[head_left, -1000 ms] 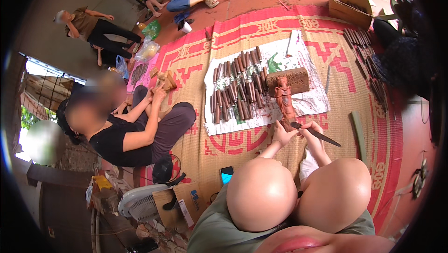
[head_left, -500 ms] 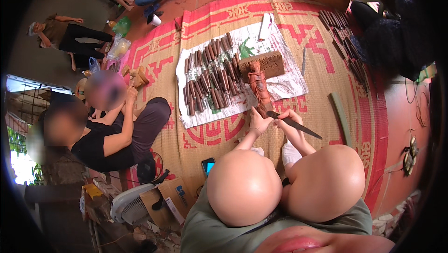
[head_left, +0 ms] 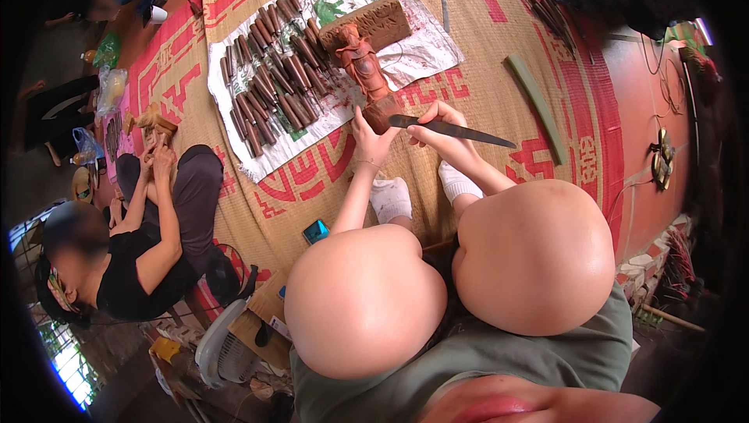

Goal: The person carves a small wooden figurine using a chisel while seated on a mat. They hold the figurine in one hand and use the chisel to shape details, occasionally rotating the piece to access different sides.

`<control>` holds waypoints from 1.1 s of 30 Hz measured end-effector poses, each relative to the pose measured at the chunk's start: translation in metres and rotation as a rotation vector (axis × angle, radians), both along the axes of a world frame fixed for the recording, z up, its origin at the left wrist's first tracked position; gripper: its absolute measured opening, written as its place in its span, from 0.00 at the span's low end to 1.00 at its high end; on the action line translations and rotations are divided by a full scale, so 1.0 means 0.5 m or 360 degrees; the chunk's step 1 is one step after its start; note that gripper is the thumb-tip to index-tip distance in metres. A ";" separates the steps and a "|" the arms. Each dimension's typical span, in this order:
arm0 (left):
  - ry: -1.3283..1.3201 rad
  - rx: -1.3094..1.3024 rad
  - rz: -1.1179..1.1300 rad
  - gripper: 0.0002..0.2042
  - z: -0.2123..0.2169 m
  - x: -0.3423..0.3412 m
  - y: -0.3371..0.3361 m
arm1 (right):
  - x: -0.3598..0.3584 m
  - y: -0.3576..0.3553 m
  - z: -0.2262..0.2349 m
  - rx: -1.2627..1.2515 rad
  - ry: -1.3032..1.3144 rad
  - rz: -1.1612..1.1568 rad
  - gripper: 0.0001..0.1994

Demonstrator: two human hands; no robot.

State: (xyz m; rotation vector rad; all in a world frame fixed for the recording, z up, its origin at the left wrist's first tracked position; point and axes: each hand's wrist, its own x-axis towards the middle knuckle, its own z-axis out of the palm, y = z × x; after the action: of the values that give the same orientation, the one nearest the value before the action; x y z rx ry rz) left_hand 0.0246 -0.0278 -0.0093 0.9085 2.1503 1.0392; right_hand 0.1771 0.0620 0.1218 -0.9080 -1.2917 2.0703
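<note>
Figurine (head_left: 360, 64), reddish-brown carved wood, lies on the mat with its base gripped by the left hand (head_left: 373, 136), fingers curled around the lower end; the right hand (head_left: 437, 130) is closed around the handle of a long dark blade (head_left: 460, 131), whose flat runs out toward 3 o'clock while its near end meets the base just beside the left fingers. Principal risk: a slip of the blade off the hard wood would carry the edge into the left hand, since the two are nearly touching. Secondary risk: the figurine rests only on the woven mat (head_left: 484, 88) and may roll under pressure, chipping carved detail. At 11 o'clock, rows of dark tools (head_left: 269, 80) lie on a white sheet (head_left: 421, 53). At 9 o'clock a seated person (head_left: 148, 251) handles a pale carving, well apart.
</note>
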 end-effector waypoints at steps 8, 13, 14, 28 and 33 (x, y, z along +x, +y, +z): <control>0.0178 0.0305 -0.0323 0.46 -0.014 -0.073 -0.037 | -0.021 -0.014 -0.029 -0.0052 -0.0054 0.0166 0.09; 0.0315 0.0162 -0.0409 0.49 0.011 -0.049 0.004 | -0.017 -0.009 -0.024 -0.0046 -0.0061 0.0123 0.09; 0.0336 0.0109 -0.0412 0.49 0.012 -0.050 0.010 | -0.017 -0.010 -0.025 -0.0051 -0.0057 0.0122 0.09; 0.0412 -0.0029 0.0047 0.49 0.012 0.010 0.045 | -0.025 0.003 -0.032 0.0018 -0.0106 0.0043 0.08; 0.0428 -0.0008 0.0124 0.45 0.034 0.036 0.062 | -0.012 0.016 -0.031 -0.0017 -0.0095 -0.0074 0.08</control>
State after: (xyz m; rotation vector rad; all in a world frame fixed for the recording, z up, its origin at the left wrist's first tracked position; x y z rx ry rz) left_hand 0.0425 0.0030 0.0077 1.0177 2.4252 0.9951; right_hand 0.1713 0.0702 0.1060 -1.0024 -1.2792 2.0304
